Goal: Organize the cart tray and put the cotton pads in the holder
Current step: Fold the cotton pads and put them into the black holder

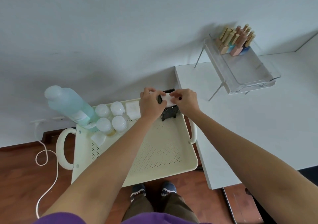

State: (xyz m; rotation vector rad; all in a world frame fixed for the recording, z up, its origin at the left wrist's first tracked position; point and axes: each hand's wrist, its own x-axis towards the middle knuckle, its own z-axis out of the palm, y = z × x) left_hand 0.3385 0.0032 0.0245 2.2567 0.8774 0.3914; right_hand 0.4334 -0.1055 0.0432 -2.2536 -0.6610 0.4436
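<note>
A black perforated holder (169, 115) stands at the far right corner of the cream cart tray (165, 156). White cotton pads (168, 100) fill its top. My left hand (150, 104) and my right hand (185, 101) both pinch these pads over the holder's mouth. Another stack of cotton pads (132, 109) lies on the tray just left of my left hand. One loose cotton pad (98, 138) rests near the tray's left side.
A tall pale blue bottle (71, 105) and several small clear bottles (111, 118) stand at the tray's far left. A white table (258, 120) on the right carries a clear rack (240, 67) with gold-capped bottles (234, 38). A white cord (46, 156) trails on the wooden floor.
</note>
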